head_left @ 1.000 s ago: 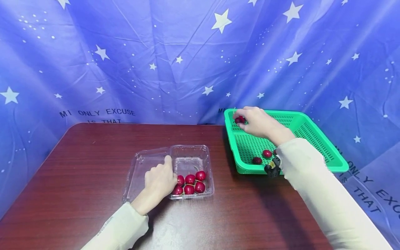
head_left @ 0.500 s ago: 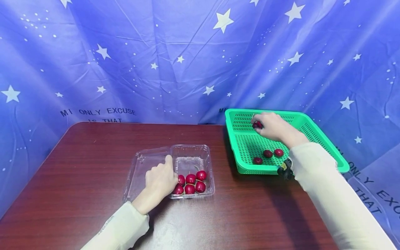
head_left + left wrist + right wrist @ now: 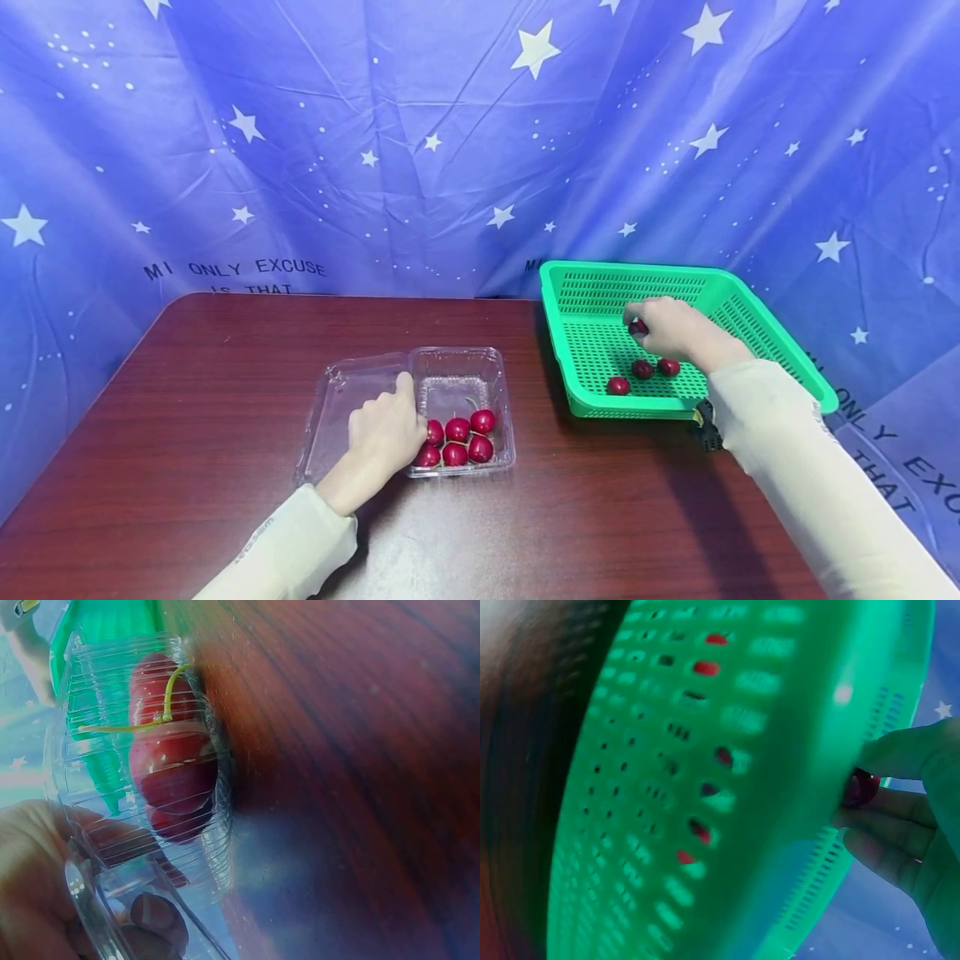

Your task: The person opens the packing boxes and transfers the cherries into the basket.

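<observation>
The held cherry (image 3: pixel 637 327) is pinched in the fingers of the right hand (image 3: pixel 670 328), inside the rim of the green basket (image 3: pixel 630 406), apart from its side walls. 3 loose cherries (image 3: pixel 642 369) lie near the basket's front wall. A stretch of table (image 3: pixel 547 508) separates the basket from the clear container (image 3: pixel 453 352), where 6 cherries (image 3: pixel 456 430) crowd the near edge. The left hand (image 3: pixel 382 429) grips the container's hinge side, beside its open lid (image 3: pixel 337 408).
</observation>
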Available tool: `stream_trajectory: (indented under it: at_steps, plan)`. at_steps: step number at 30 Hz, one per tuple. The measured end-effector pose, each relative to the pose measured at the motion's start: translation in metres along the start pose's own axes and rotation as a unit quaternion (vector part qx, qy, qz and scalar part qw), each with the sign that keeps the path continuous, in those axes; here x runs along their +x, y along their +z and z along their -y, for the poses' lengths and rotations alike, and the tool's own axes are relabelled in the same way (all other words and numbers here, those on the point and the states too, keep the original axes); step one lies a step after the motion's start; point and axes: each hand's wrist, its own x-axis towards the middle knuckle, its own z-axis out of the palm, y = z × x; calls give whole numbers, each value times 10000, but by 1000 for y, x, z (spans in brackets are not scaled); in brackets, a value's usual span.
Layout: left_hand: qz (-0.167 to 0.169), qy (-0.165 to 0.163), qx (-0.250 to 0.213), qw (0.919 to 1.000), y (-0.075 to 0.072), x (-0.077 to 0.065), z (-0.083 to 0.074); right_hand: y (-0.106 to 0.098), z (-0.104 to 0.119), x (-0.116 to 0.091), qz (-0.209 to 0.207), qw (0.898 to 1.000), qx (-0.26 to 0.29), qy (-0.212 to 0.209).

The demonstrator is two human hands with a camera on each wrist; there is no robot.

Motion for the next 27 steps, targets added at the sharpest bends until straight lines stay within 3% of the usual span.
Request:
stream_trajectory:
  at_steps: [27]
  plan:
    - [-18,-1,-12,10000,1,-1,1,15,-11,-10,208,9995,57,229]
